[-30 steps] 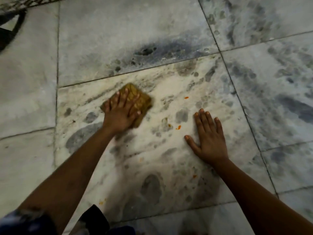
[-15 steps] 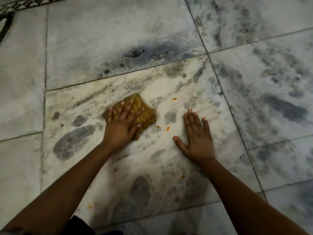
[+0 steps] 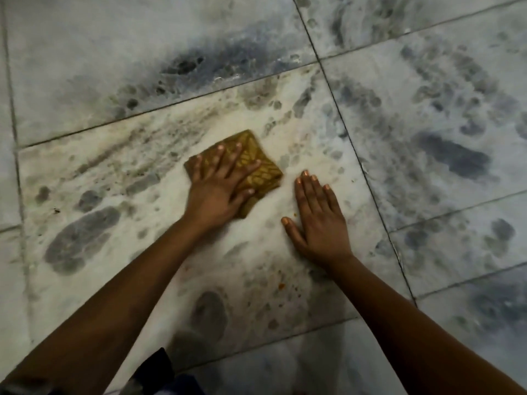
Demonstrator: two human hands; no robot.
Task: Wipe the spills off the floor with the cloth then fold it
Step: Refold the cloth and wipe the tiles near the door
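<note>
Head cam: left hand (image 3: 219,186) pressing the cloth (image 3: 256,169) flat on the floor (image 3: 114,178).
Fingers spread over the cloth; right hand (image 3: 319,223) lies flat just beside it, orange spill bits (image 3: 282,285) near that wrist.

Indoor room, marble-tiled floor (image 3: 427,109)

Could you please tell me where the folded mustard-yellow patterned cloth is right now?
In the head view, the folded mustard-yellow patterned cloth lies flat on the pale marble floor tile near centre, pressed under the left hand, just left of the right hand.
</note>
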